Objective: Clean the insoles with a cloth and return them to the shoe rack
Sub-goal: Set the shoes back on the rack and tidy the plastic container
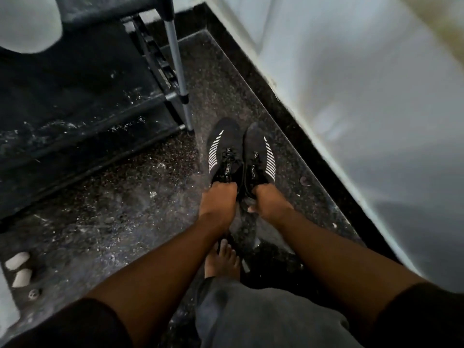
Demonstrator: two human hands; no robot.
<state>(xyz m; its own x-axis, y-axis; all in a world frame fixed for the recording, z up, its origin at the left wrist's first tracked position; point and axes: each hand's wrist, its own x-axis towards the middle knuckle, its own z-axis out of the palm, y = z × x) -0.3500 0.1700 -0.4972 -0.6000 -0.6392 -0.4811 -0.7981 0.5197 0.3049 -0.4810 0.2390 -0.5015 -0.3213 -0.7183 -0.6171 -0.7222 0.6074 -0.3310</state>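
While both arms reach forward and down, each hand is clamped on one shoe of a black pair with white stripes. The left hand [218,197] grips the collar of the left shoe [221,149]; the right hand [267,197] grips the collar of the right shoe [261,151]. The hands lie near each other but apart, fingers curled over the shoe openings. The shoes sit side by side, toes pointing away, over the speckled floor [113,197] between the rack [75,109] and the wall [351,96]; whether they rest on the floor or are lifted just above it cannot be told.

The insoles are not visible; presumably they lie inside the shoes, under the curled fingers. A cloth cannot be identified with certainty; a grey fabric [251,310] at the lower edge may be clothing or the cloth. A bare foot [223,259] shows between the forearms.

Judged stage: early. The shoes are off the rack, which stands just beside them, dusty. Removing the insoles, wiping them and returning them to the rack appear to remain.
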